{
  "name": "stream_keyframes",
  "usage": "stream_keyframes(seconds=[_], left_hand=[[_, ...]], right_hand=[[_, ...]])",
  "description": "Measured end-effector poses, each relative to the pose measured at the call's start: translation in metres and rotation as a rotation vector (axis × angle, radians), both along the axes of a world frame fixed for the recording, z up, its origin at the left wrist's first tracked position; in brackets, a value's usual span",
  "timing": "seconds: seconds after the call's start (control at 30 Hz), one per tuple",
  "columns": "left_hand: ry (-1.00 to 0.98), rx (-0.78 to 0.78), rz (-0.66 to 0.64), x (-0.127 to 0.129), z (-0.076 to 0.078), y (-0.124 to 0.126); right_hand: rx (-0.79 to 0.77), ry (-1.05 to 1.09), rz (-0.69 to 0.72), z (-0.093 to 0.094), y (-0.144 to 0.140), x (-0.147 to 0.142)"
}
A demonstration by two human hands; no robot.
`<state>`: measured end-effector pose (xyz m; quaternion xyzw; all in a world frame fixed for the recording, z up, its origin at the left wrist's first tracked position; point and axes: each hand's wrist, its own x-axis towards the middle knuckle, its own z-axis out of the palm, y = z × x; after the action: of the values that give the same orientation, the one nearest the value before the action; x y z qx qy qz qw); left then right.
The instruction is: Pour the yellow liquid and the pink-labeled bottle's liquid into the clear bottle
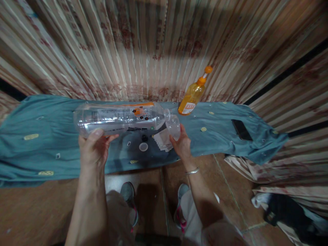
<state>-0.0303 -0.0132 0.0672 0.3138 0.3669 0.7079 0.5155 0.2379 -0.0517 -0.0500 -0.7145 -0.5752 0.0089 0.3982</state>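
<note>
A large clear plastic bottle [112,118] with a printed label lies sideways in the air, its neck pointing right. My left hand [94,147] is closed round its lower side near the base, thumb on the near face. In my right hand [181,141] is a small clear plastic cup [173,126], tilted, its mouth against or right beside the bottle's neck; I cannot tell if they touch. Beneath the cup lies a pale cloth with a scalloped edge [163,140]. A small round white lid [143,147] and a small black cap [145,137] rest below the bottle.
The narrow table has a teal patterned cloth [69,164]. A pump bottle of orange liquid [191,97] stands at the back right, and a black phone [241,130] lies farther right. Pleated curtains [143,51] hang behind. Dark clothing [292,212] is on the lower right.
</note>
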Motion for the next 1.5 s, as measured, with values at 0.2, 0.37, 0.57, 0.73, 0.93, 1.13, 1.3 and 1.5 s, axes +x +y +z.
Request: stream_keyframes(seconds=[0.2,0.37,0.57,0.73,0.93,1.13,1.3,1.5], left_hand=[[0.031,0.026,-0.029,-0.0013,-0.0021,0.0001],[0.015,0.017,-0.018,-0.0010,-0.0011,-0.0003],[-0.002,0.014,-0.019,-0.0016,-0.0008,-0.0002],[-0.013,-0.003,-0.016,-0.0006,0.0007,-0.0001],[-0.019,-0.006,0.000,0.0001,0.0008,0.0008],[-0.017,0.002,-0.008,-0.0006,0.0013,0.0000],[-0.013,0.010,-0.017,-0.0003,0.0005,0.0000],[-0.011,0.005,-0.017,0.0001,0.0000,0.0005]], right_hand=[[-0.008,0.003,-0.014,-0.0013,0.0007,0.0005],[-0.007,0.012,-0.012,-0.0011,0.0010,0.0002],[-0.023,0.020,-0.015,0.0020,0.0001,-0.0010],[-0.021,0.018,-0.012,0.0022,-0.0001,-0.0004],[-0.040,0.045,-0.005,0.0031,0.0001,-0.0004],[-0.035,0.037,-0.005,0.0032,-0.0001,-0.0009],[-0.021,0.024,-0.007,0.0010,0.0005,-0.0001],[-0.012,0.011,-0.010,-0.0006,0.0007,0.0005]])
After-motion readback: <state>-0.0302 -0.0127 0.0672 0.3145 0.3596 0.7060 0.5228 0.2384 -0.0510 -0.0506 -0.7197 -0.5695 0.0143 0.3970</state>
